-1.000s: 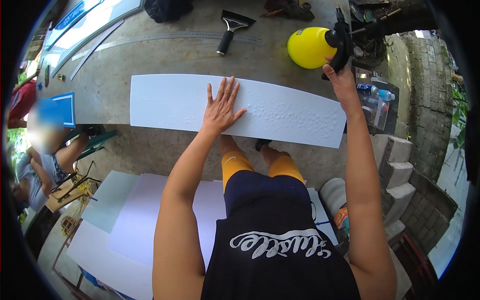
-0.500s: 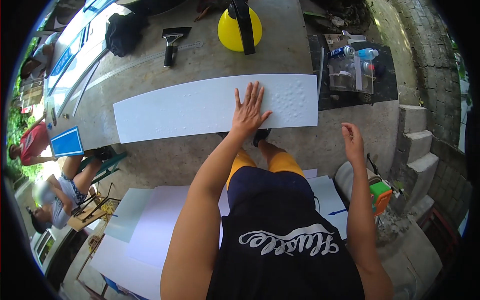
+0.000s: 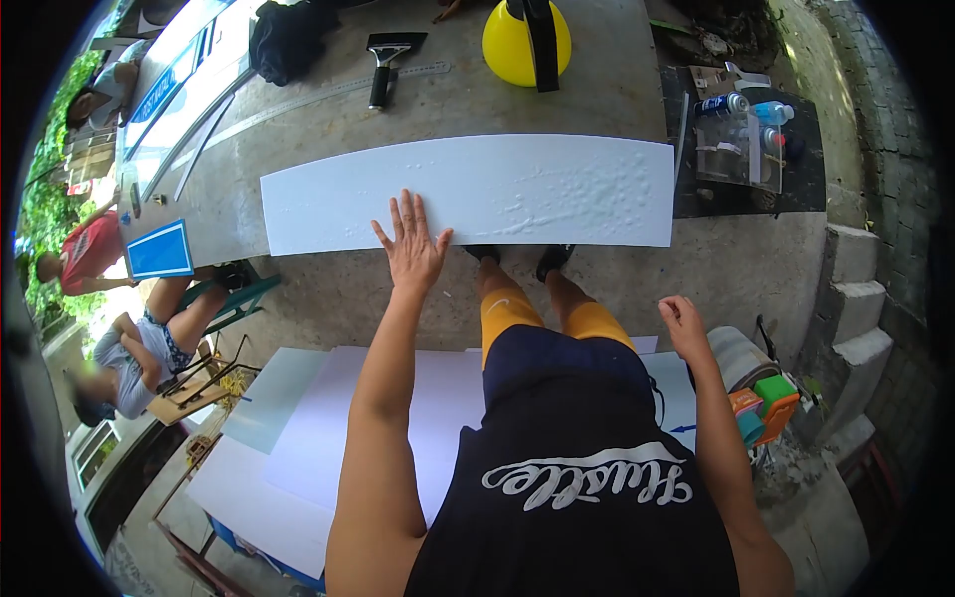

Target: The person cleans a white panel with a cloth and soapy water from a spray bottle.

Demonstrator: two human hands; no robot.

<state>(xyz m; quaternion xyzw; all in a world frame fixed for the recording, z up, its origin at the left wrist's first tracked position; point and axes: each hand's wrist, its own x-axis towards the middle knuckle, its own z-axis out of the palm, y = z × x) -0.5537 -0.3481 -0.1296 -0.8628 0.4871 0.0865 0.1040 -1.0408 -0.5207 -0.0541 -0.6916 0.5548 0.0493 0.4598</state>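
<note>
A long white panel [image 3: 328,204] with a curved far edge lies across the grey table. Clear droplets and wet streaks cover its right half, and fainter ones show elsewhere on it. My left hand [image 3: 410,247] rests palm down at the panel's near edge, left of its middle, with its fingers spread. Away from the panel, to the lower right, my right hand [image 3: 682,326] hangs in the air with loosely bent fingers and no visible object in it. Beyond the panel are a black-handled squeegee [image 3: 382,75], a metal ruler [image 3: 318,98] and a yellow spray bottle [image 3: 512,50].
A black cloth [image 3: 284,42] lies at the far left of the table [image 3: 597,104]. Cans and bottles stand by a clear box [image 3: 736,159] at the right. Pale sheets [image 3: 308,438] lie behind me. Concrete steps [image 3: 858,254] rise at the right. Two people sit at the left.
My left hand has slid left and nearer to me along the panel. The droplets on the right look smeared into streaks. My right hand is lower, and the whole view has shifted slightly.
</note>
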